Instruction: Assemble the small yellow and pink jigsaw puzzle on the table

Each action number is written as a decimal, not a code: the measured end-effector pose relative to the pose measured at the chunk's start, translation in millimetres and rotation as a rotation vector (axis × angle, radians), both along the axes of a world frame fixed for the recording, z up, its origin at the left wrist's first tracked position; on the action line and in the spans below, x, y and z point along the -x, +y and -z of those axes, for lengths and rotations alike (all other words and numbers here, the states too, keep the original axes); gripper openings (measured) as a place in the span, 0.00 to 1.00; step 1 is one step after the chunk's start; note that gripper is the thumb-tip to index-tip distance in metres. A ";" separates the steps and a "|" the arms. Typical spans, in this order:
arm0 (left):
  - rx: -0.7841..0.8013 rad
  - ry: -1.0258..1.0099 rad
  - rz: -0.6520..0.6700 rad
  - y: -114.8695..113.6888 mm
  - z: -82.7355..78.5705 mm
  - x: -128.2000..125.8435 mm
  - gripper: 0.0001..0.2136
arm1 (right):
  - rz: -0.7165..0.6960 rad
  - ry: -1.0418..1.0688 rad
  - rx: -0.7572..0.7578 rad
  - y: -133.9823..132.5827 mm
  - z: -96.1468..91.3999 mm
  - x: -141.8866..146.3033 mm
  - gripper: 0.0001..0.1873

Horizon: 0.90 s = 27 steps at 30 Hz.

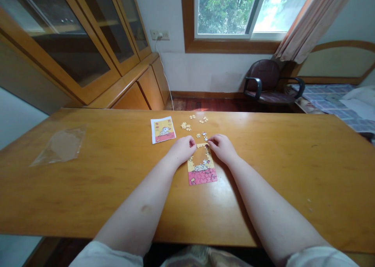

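A partly assembled jigsaw puzzle (pixel 202 176) lies flat on the wooden table, pink at the near end and yellow above, with a white cartoon animal. Bare wood shows through a gap in its upper middle. My left hand (pixel 184 148) is closed, its fingertips pinching at the puzzle's far left corner. At the far right corner, the thumb and fingers of my right hand (pixel 223 148) are also pinched together on the puzzle's edge. Any single piece between the fingertips is too small to make out. Just beyond my hands lie a few loose puzzle pieces (pixel 204 134).
More loose yellow pieces (pixel 185 125) lie farther back on the table (pixel 117 196). A picture card (pixel 163 130) with the same design rests left of them. A clear plastic bag (pixel 61 144) is at the far left. Beyond the table stand a glass-door cabinet (pixel 137 83) and an armchair (pixel 265 79).
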<state>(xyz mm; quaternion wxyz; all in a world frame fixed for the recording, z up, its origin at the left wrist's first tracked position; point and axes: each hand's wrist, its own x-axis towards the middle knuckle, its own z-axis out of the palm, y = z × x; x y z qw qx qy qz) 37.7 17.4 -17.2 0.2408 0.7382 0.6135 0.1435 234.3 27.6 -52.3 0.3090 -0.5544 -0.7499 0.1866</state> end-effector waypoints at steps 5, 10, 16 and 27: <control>0.065 -0.024 0.122 -9.1 -7.6 -4.5 0.13 | -0.006 -0.006 0.004 1.1 0.8 0.0 0.05; 0.146 -0.016 0.211 -10.8 -10.6 -5.0 0.10 | -0.034 0.018 -0.022 -1.7 -2.3 0.4 0.04; 0.199 -0.038 0.259 -7.2 -7.2 -1.0 0.07 | -0.276 -0.008 -0.054 -6.0 -2.8 2.0 0.04; 0.302 -0.030 0.201 -7.2 -4.8 -3.9 0.05 | -0.125 -0.155 0.007 -2.8 -1.1 0.0 0.04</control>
